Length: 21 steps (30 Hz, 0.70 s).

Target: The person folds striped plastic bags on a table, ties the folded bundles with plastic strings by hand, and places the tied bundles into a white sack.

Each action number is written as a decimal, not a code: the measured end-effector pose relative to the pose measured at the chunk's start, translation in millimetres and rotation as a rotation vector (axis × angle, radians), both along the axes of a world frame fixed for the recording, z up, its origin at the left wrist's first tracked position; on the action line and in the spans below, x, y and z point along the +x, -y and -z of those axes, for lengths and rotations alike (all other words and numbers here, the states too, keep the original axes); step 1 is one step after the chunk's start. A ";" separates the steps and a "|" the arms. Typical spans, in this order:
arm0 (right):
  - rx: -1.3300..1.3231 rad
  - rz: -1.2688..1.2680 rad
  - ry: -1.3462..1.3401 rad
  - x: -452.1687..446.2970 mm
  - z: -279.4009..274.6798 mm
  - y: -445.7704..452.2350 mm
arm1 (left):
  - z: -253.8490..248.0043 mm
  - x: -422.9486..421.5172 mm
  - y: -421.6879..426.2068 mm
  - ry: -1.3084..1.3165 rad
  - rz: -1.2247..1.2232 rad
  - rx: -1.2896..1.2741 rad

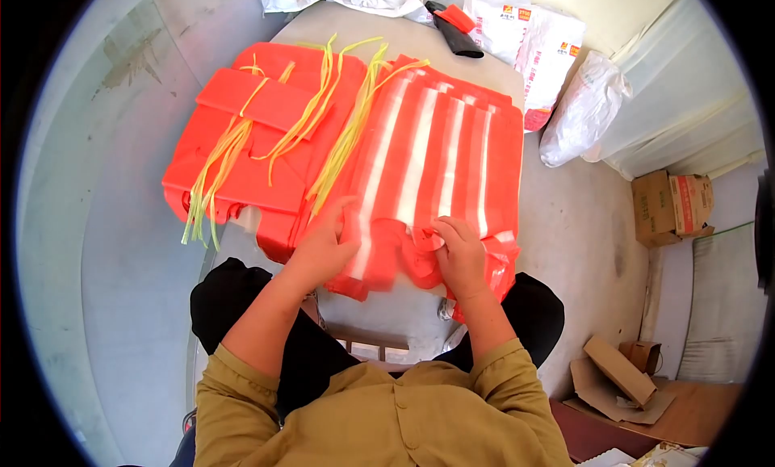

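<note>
Well, at 1 o'clock in the view stands a white printed sack (pixel 549 59), with a white plastic bag (pixel 583 108) at 2 o'clock and a brown cardboard box (pixel 655 209) at 3; what is in them, I cannot tell. Opened-out cardboard (pixel 617 378) lies at 4 o'clock.

The striped stack (pixel 416 156), thin red plastic with white bands, lies just above centre towards 1 o'clock on the pale surface (pixel 347 27), flat and layered, but crumpled along its near edge. Just beside it, at 10 o'clock, are folded red bundles (pixel 282 184) draped with stringy yellow strips (pixel 355 132).

Both forearms reach in from 6 o'clock. The right hand (pixel 462 253) bends over the near edge, its fingers pinched on loose red film (pixel 420 261). The left hand (pixel 323 245) is at the stack's 8 o'clock corner, thumb apart from its fingers (they are blurred, so whether they grip anything I cannot tell).
</note>
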State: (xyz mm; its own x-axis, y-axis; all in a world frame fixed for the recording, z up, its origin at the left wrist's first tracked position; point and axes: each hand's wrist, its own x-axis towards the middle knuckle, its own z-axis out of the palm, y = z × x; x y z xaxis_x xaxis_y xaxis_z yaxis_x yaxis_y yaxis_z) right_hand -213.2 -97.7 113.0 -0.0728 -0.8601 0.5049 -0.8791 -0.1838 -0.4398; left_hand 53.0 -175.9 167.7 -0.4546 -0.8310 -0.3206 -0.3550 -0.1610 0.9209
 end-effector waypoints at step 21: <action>0.057 -0.184 -0.118 5.5 -1.5 -14.3 | 18.4 -88.5 31.1 0.076 0.117 -0.205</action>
